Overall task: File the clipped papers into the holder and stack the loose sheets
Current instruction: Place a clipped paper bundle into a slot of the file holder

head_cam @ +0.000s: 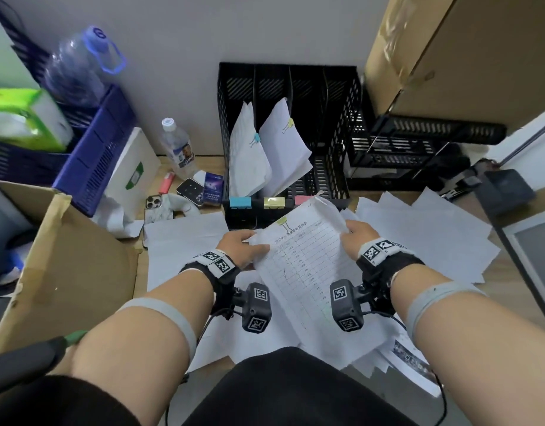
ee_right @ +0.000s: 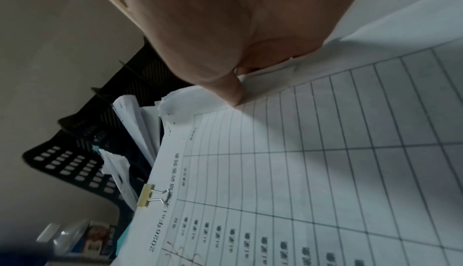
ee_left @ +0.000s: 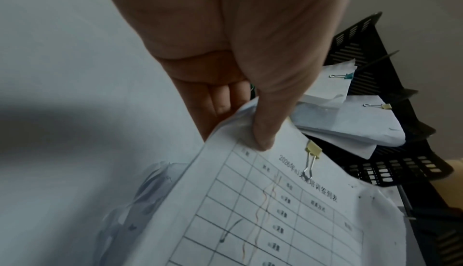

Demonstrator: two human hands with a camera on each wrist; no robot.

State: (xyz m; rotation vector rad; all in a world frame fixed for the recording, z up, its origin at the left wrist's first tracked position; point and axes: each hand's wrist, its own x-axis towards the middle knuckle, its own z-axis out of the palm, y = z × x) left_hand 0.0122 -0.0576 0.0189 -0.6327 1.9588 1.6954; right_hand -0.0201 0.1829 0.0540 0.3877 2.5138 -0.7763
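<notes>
I hold a clipped stack of printed table sheets (head_cam: 308, 259) above the desk, bound at its top edge by a yellow binder clip (head_cam: 283, 222) (ee_left: 313, 150) (ee_right: 145, 195). My left hand (head_cam: 242, 244) pinches its upper left edge, thumb (ee_left: 263, 131) on top. My right hand (head_cam: 355, 236) pinches the upper right edge, thumb (ee_right: 233, 90) on the page. The black mesh file holder (head_cam: 335, 118) stands just behind. Its two left slots hold a blue-clipped bundle (head_cam: 246, 155) and a yellow-clipped bundle (head_cam: 283, 149). Loose white sheets (head_cam: 425, 238) lie scattered on the desk.
Coloured tabs (head_cam: 274, 202) mark the holder's front. At the left are a cardboard box (head_cam: 68, 259), a blue crate (head_cam: 93, 152), a water bottle (head_cam: 177, 146), phones (head_cam: 189, 187) and a lighter (head_cam: 166, 182). A large carton (head_cam: 458, 56) sits on black trays (head_cam: 418, 149) at the right.
</notes>
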